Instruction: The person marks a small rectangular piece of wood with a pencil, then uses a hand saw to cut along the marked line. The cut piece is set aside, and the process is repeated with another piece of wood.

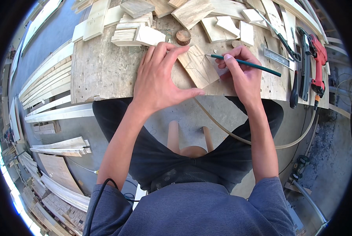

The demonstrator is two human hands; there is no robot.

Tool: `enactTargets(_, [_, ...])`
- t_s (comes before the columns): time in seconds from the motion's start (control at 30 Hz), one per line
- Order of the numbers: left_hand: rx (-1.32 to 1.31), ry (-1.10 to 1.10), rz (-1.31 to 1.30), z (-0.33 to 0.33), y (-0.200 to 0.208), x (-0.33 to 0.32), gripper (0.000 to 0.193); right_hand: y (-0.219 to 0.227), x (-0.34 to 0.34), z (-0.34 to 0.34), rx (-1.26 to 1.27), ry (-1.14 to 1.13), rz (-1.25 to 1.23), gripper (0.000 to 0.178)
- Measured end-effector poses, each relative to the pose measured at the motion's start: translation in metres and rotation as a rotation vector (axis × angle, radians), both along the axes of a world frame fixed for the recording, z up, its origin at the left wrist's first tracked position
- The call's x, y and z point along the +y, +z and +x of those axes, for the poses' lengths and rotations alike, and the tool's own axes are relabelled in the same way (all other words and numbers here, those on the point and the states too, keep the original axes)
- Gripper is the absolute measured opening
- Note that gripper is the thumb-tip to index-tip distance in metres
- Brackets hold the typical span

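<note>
A small rectangular wooden board [198, 70] with pencil lines lies at a slant near the bench's front edge. My left hand [156, 76] spans its left side, the index fingertip at the far corner and the thumb by the near corner. Between thumb and index finger I steady the board. My right hand [244, 72] pinches a dark green pencil [258, 67], its point at the board's upper right part. Some of my right fingers are hidden behind the thumb and palm. Just beyond the board stands a round brown wooden piece [183, 37].
The wooden workbench [101, 70] carries stacked wood offcuts [132, 29] at the back. On the right lie a metal square [278, 58], scissors [294, 55] and a red nail gun [319, 63] with a hose [288, 146]. Long planks [50, 74] rest at the left.
</note>
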State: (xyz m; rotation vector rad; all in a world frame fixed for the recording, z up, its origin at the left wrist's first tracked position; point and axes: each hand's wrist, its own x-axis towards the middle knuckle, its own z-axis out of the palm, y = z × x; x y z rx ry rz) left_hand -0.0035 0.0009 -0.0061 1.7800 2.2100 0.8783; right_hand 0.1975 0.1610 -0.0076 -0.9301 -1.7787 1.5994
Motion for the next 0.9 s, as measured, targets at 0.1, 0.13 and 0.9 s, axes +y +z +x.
enactTargets(0.1, [0.003,0.001,-0.002,-0.0002,-0.0006,-0.0001,0.105,-0.0019,0.0014,0.0035,0.05,0.017,-0.012,0.017])
enactTargets(0.13, [-0.001,0.001,-0.003,-0.0001,-0.0005,-0.0001,0.105,-0.0021,0.0024,0.0041,0.029,0.035,-0.015,0.017])
enactTargets(0.9, [0.024,0.005,0.031,0.0005,-0.0012,0.0003,0.104,0.0001,0.0011,0.0032,0.018,0.029,-0.015,0.014])
